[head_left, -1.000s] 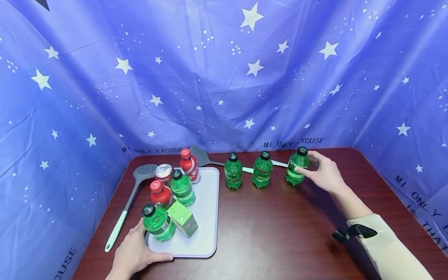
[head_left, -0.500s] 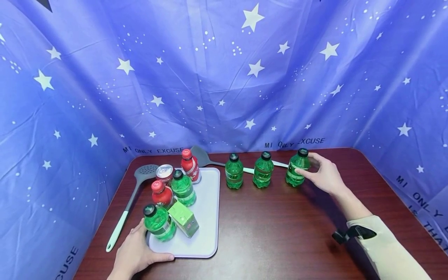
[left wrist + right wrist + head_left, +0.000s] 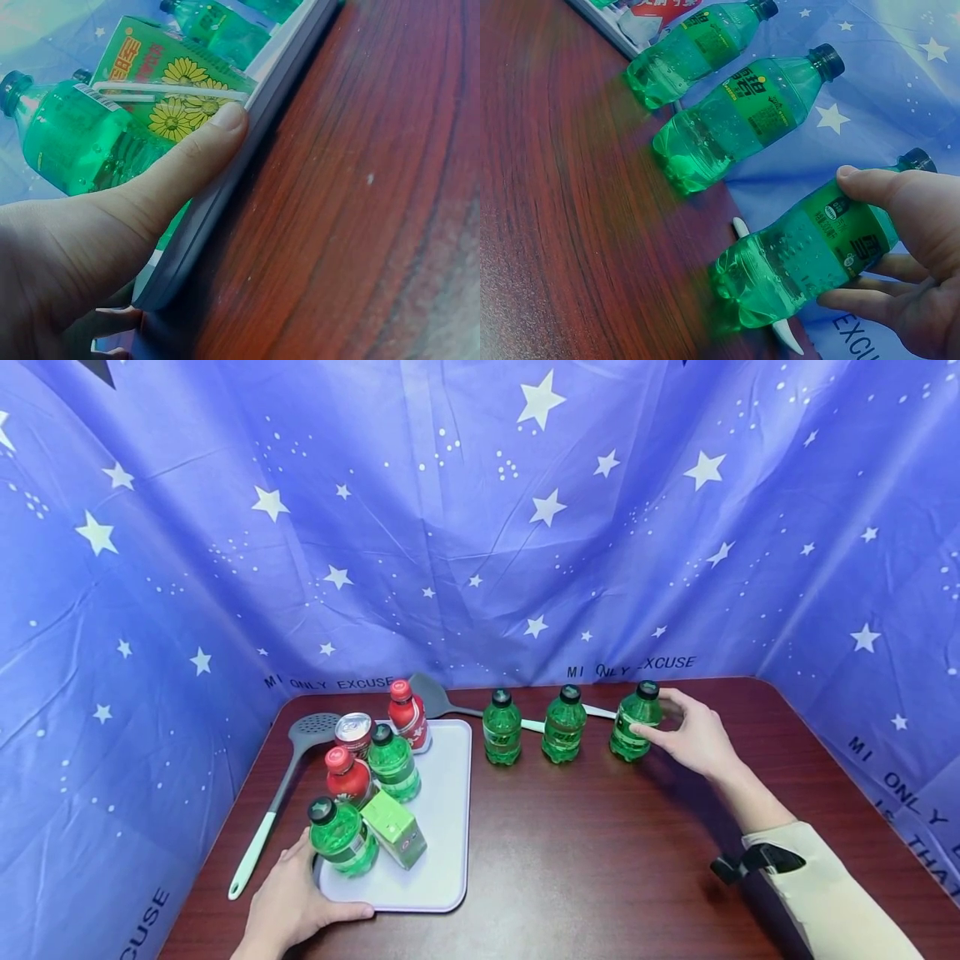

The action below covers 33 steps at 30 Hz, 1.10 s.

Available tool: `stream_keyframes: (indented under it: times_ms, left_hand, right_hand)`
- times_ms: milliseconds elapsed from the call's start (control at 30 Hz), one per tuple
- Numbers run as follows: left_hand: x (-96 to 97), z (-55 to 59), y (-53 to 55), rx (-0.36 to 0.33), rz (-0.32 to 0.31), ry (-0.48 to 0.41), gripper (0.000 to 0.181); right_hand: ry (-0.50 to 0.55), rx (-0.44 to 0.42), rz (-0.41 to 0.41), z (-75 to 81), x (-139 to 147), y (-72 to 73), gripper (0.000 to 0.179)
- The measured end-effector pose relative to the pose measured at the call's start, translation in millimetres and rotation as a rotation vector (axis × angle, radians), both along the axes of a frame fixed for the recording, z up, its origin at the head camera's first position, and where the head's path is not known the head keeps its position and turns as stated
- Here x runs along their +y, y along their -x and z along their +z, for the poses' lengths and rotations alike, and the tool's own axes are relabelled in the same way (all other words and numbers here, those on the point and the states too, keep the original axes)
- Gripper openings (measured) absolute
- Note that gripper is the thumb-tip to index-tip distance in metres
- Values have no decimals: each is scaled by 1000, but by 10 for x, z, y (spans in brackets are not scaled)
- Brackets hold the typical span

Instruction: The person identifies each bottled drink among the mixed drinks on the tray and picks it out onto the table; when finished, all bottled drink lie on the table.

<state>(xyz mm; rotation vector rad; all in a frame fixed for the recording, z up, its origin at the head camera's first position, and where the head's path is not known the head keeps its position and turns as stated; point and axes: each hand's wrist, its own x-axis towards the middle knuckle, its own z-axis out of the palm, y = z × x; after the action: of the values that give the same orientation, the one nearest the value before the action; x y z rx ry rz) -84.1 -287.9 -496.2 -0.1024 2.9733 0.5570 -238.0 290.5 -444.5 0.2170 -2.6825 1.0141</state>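
Note:
My left hand (image 3: 288,902) holds the front left corner of a pale tray (image 3: 442,860), thumb along the near rim; its other fingers are partly hidden. On the tray are a green soda bottle (image 3: 345,843) closest to that hand, a green drink carton (image 3: 176,82) with a straw, a second green bottle (image 3: 395,768), two red-capped bottles (image 3: 349,783) and a can (image 3: 354,731). At the right, my right hand (image 3: 697,735) grips a green soda bottle (image 3: 802,255) between thumb and fingers. The bottle is upright, at or just above the table. Two matching bottles (image 3: 501,731) (image 3: 564,727) stand in line to its left.
A slotted turner (image 3: 281,777) with a mint handle lies left of the tray. Behind the bottles lies a grey spatula (image 3: 431,697), and pale handles (image 3: 600,712) show there. A starry blue curtain (image 3: 480,527) closes off the back and sides of the brown table (image 3: 600,860).
The bottle in my right hand has come down very slightly. My left hand stays at the tray corner. The whole head view has shifted a little.

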Motion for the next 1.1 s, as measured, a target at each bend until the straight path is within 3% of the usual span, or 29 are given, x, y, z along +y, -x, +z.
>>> stream_keyframes:
  times_ms: [500,900,1100]
  left_hand:
    - [1,3,1,1,-3,-5,154]
    - [9,1,-4,6,-9,-9,152]
    - [11,-3,0,15,-14,-14,153]
  right_hand:
    - [-15,-12,34,81,-8,10,58]
    - [-22,3,93,511,-138,191,65]
    - [78,-5,136,682,-368,326,63]
